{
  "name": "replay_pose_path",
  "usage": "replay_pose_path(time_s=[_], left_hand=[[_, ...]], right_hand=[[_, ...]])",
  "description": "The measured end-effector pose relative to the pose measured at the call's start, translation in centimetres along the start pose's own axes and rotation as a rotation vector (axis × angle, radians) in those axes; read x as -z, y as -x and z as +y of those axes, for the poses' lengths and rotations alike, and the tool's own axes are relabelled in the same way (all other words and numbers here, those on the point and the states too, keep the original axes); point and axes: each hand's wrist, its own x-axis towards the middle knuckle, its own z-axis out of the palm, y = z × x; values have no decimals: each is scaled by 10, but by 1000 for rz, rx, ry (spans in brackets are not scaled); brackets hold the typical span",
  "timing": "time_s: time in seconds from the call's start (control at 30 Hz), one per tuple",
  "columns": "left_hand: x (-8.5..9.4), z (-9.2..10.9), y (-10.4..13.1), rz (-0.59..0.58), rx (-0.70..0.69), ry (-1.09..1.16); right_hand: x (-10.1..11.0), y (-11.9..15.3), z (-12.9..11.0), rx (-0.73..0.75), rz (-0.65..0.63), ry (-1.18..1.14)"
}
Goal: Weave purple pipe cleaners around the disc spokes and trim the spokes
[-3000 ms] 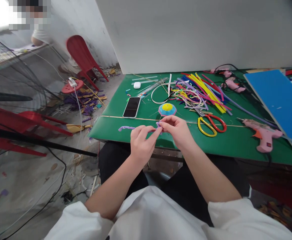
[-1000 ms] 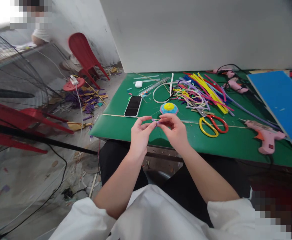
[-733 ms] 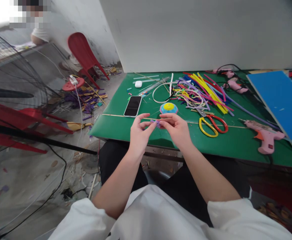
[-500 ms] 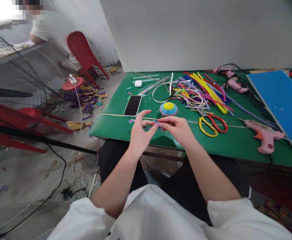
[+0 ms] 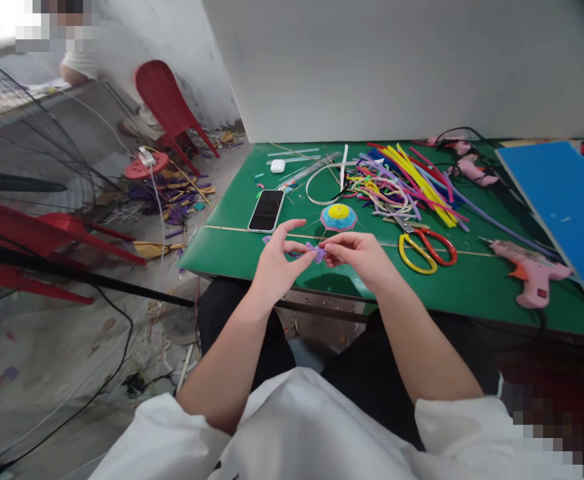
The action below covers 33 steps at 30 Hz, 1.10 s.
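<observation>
Between my fingertips is a small purple fuzzy piece (image 5: 317,253), bent into loops, over the front part of the green table (image 5: 222,257). My left hand (image 5: 281,263) pinches it from the left, its index finger raised. From the right, my right hand (image 5: 355,257) has thumb and fingers closed at the piece's edge. More purple fuzzy material shows behind the left fingers. Just beyond my hands lies a small domed item (image 5: 339,217) in yellow, blue and pink. A phone (image 5: 267,210) lies to the left of it.
Scissors (image 5: 427,250), a pink glue gun (image 5: 532,267) and a blue board (image 5: 557,200) are on the right. Colourful fuzzy stems (image 5: 412,180) lie behind. An earbud case (image 5: 277,166) is at the back left. A person (image 5: 79,63) is beyond a red chair (image 5: 165,93).
The fingertips have parted slightly, and more of the purple piece shows between them. My left hand has shifted a little left.
</observation>
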Motion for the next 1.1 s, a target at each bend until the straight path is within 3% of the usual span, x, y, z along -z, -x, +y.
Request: replay_pose_path(time_s=[0.17, 0.33, 0.47, 0.67, 0.8, 1.1], left_hand=[[0, 4, 0, 11, -31, -4], [-3, 2, 0, 25, 9, 166], [-5, 1, 0, 31, 47, 212], [-9, 3, 3, 84, -40, 132], [-11, 1, 2, 113, -9, 262], [-16, -1, 1, 163, 179, 663]], right_hand=[[1, 4, -4, 0, -67, 88], [-2, 5, -6, 33, -64, 107], [-1, 5, -7, 92, -34, 149], [-4, 5, -7, 176, 15, 293], [-11, 8, -5, 230, 74, 338], [-28, 15, 12, 671, 307, 677]])
